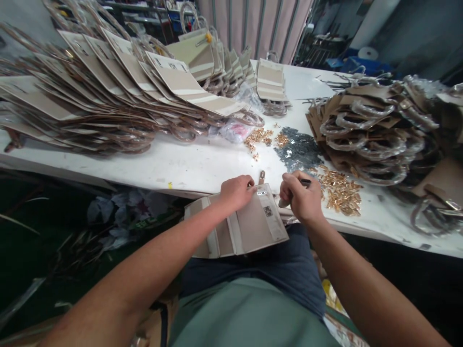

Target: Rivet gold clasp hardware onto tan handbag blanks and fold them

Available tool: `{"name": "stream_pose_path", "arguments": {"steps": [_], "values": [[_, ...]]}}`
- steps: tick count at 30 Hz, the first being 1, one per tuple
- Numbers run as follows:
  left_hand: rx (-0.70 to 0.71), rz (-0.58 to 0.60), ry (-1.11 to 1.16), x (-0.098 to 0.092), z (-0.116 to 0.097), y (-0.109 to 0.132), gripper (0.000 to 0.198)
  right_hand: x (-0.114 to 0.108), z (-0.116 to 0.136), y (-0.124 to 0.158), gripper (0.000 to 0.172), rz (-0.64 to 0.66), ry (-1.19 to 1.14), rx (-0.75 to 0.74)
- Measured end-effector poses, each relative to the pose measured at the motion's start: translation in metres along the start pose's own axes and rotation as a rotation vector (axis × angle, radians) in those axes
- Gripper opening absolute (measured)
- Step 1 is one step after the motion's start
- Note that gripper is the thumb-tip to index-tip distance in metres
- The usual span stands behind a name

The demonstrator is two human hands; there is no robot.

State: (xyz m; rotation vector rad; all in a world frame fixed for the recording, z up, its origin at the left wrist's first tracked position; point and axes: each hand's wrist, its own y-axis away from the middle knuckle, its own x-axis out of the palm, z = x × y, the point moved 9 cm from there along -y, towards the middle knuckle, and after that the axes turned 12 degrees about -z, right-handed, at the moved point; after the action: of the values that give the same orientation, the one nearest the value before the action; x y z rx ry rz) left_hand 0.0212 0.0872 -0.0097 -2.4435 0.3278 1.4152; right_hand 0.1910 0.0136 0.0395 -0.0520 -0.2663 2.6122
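A flat beige paper bag (249, 226) lies across my lap and the near edge of the white table (188, 166). My left hand (237, 191) rests on its top edge with fingers curled, pinching at a small brown tab (261, 176). My right hand (301, 195) is closed around a thin dark tool (306, 181) with a pale handle end, held just right of the bag's top corner. Gold metal fittings (340, 193) lie right beside that hand.
A big fanned stack of finished bags (108, 91) fills the table's left. More upright bags (269, 82) stand at the back. A heap of cardboard pieces with wrapped handles (379, 130) sits right. Grey parts (298, 149) and more gold bits (258, 137) lie mid-table.
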Motion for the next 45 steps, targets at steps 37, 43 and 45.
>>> {"name": "stream_pose_path", "arguments": {"steps": [37, 43, 45], "values": [[0.591, 0.093, -0.095, 0.024, -0.062, 0.119, 0.090, 0.018, -0.023, -0.003, 0.041, 0.051, -0.126, 0.056], [0.593, 0.109, -0.124, 0.024, -0.063, 0.118, 0.096, 0.018, -0.022, -0.004, 0.041, 0.061, -0.122, 0.069], [0.573, 0.112, -0.136, 0.025, -0.064, 0.119, 0.095, 0.018, -0.023, -0.005, 0.041, 0.057, -0.120, 0.075]]}}
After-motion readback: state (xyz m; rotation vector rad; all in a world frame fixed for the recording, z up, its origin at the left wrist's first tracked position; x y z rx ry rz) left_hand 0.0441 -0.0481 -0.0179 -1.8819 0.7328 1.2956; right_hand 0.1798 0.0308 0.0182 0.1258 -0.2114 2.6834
